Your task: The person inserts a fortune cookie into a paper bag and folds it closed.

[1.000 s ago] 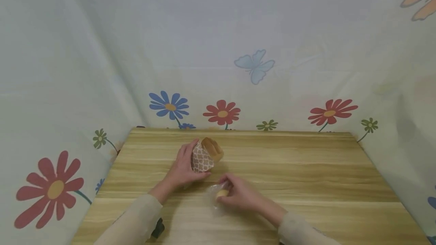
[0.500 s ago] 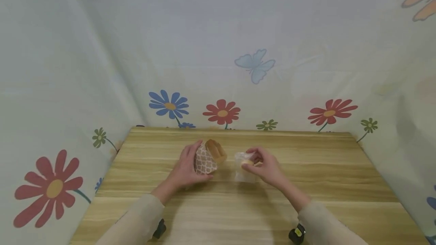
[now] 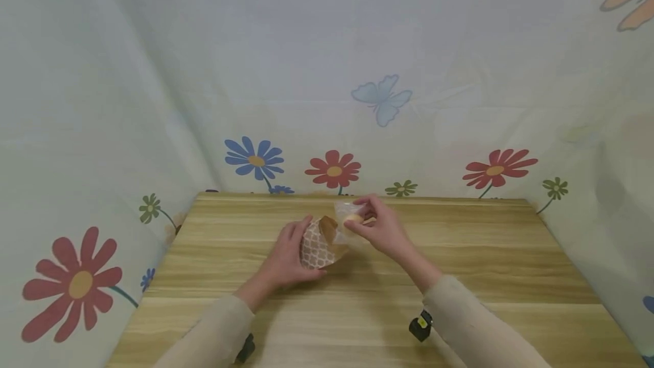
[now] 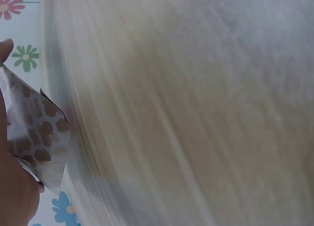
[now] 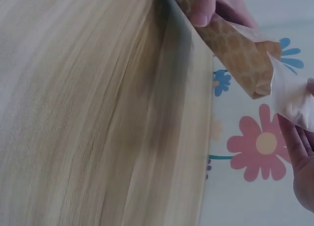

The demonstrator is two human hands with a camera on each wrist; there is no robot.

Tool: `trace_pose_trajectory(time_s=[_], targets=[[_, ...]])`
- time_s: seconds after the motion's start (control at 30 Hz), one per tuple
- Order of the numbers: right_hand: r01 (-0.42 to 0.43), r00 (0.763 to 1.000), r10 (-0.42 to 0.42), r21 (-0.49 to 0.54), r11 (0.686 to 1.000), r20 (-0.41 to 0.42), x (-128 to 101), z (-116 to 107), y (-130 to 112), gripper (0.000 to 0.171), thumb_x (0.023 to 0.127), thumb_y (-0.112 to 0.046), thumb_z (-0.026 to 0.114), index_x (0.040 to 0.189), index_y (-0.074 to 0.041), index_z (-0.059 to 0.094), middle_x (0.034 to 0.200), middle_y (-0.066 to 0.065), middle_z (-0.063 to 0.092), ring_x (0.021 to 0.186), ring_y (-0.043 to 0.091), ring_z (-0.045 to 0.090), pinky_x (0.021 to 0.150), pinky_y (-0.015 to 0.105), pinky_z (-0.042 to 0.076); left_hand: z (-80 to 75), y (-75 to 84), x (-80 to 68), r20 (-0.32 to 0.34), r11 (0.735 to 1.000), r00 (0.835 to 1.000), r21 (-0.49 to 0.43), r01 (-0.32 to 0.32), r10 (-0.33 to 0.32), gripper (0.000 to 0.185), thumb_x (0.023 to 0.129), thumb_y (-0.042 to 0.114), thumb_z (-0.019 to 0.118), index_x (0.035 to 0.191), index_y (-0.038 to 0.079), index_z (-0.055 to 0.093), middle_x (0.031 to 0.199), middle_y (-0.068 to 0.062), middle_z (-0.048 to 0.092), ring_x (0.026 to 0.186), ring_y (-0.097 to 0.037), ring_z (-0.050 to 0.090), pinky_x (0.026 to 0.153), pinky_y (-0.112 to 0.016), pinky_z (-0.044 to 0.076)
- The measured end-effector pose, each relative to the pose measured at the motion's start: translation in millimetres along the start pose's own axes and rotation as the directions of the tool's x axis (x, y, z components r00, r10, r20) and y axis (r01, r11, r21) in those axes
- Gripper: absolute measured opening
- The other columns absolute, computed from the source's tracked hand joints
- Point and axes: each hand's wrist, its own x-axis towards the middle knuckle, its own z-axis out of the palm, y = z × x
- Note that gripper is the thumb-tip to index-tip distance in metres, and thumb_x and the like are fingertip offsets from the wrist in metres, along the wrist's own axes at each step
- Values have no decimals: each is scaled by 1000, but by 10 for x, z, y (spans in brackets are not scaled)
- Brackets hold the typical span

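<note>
My left hand grips a small paper bag with a brown and white lattice pattern. The bag tilts so that its brown mouth faces right, as the right wrist view also shows. At that mouth is a clear plastic packet with a pale yellow piece inside, pinched between the thumb and fingers of my right hand. In the right wrist view the packet overlaps the bag's open edge. The left wrist view shows just the patterned side of the bag beside the left hand.
Both hands work over a wood-grain table. White cloth printed with flowers and butterflies hangs behind it and at the sides. A black device shows under the right sleeve, another dark one by the left sleeve.
My right hand has carried the packet away from the front, first right and back, then left to the bag's mouth. The left hand and bag have shifted slightly right and forward toward me.
</note>
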Motion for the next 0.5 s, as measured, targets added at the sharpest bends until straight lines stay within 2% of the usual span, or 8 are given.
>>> trace_pose_trajectory(time_s=[0.13, 0.3, 0.5], targets=[[-7, 999, 9, -50, 999, 33, 7, 66, -7, 52, 92, -23, 87, 135, -6, 63, 101, 4, 71, 98, 20, 71, 81, 32, 63, 24, 36, -5, -11, 1000, 1000, 19, 0, 0, 134, 63, 54, 100, 170, 21, 26, 154, -18, 42, 135, -34, 47, 111, -56, 49], [12, 997, -3, -105, 994, 82, 8, 98, -24, 49, 92, -25, 88, 131, -7, 65, 98, 0, 72, 90, 15, 70, 76, 31, 62, 35, 54, -5, -52, 997, 998, 77, -17, 21, 131, 64, 57, 98, 168, 21, 27, 149, -17, 45, 131, -34, 46, 108, -54, 50], [27, 992, -8, -151, 988, 125, 3, 118, -23, 48, 91, -26, 88, 129, -6, 66, 96, -2, 73, 87, 11, 69, 73, 26, 61, 61, 56, 7, -72, 992, 997, 126, -24, 33, 131, 64, 58, 97, 168, 22, 27, 145, -17, 48, 128, -34, 45, 113, -55, 44]])
